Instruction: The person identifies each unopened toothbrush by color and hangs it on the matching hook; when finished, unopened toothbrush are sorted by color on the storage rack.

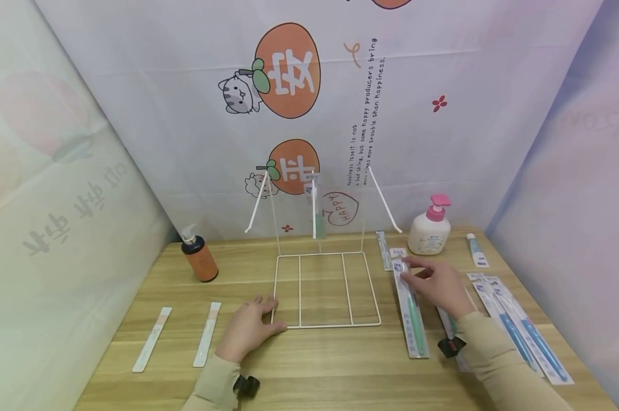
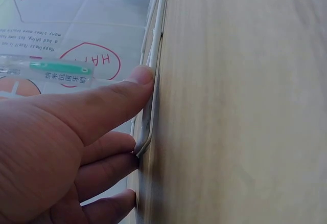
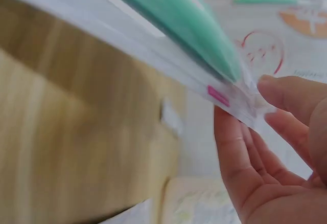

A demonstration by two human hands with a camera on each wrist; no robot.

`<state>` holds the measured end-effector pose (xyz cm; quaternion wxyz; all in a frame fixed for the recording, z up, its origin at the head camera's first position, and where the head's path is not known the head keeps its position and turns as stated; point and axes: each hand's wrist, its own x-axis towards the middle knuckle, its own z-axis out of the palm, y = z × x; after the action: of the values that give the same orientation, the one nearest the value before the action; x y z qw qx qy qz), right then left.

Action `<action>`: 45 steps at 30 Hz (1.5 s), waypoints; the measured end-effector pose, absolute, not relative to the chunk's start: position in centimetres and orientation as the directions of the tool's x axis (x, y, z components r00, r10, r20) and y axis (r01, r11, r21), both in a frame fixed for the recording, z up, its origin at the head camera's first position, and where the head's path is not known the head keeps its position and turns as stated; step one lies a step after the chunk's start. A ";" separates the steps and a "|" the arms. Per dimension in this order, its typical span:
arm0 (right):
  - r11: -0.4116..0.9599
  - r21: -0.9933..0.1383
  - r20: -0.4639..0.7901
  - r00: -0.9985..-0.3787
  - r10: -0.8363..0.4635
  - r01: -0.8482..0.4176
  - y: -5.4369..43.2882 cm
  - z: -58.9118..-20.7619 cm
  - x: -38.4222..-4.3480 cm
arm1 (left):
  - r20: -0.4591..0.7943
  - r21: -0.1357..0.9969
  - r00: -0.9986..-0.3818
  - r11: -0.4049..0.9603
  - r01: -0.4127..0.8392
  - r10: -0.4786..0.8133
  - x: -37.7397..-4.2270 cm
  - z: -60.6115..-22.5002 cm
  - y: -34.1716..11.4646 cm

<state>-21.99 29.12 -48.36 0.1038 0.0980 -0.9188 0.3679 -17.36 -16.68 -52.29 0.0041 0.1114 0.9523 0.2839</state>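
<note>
My right hand (image 1: 437, 282) pinches the upper part of a packaged toothbrush (image 1: 416, 322) with a green handle, to the right of a white wire rack (image 1: 327, 326). In the right wrist view the clear pack (image 3: 219, 95) slants away from the thumb and fingers. My left hand (image 1: 247, 329) grips the rack's front left corner, thumb on the front wire (image 2: 156, 45) and fingers by the side. Three prongs (image 1: 386, 200) stick out from the rack's top. Another packaged green toothbrush (image 1: 318, 220) hangs on the middle prong.
Two blue toothbrush packs (image 1: 532, 337) lie at the right; another green pack (image 1: 449, 322) is partly under my right forearm. A pink-topped pump bottle (image 1: 428, 234), a small tube (image 1: 477, 251) and a slim pack (image 1: 383, 251) are behind. Left are an orange bottle (image 1: 201, 260) and two narrow sachets (image 1: 206, 335).
</note>
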 end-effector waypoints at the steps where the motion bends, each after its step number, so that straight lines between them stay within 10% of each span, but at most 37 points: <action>1: 0.701 -0.655 0.298 -0.949 -0.101 -0.280 28.6 -48.0 -21.9 | 0.056 0.541 -0.975 0.814 0.210 0.215 -17.4 -52.3 -16.7; 27: 0.208 -0.653 0.720 -0.682 -0.131 -0.729 13.7 -36.6 -14.6 | 0.053 0.536 -0.975 0.818 0.209 0.214 -17.4 -52.3 -16.9; 35: 0.201 -0.557 0.791 -0.588 -0.167 -0.806 11.3 -36.7 -14.9 | 0.051 0.528 -0.977 0.825 0.201 0.206 -17.5 -52.5 -16.8; 45: 0.254 -0.565 0.775 -0.610 -0.164 -0.785 10.6 -38.1 -16.8 | 0.056 0.530 -0.973 0.819 0.219 0.224 -17.5 -52.5 -16.9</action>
<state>-16.75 10.63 -38.11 0.2998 0.3238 -0.7328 0.5179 -17.54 -16.87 -52.49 0.0046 0.1161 0.9537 0.2775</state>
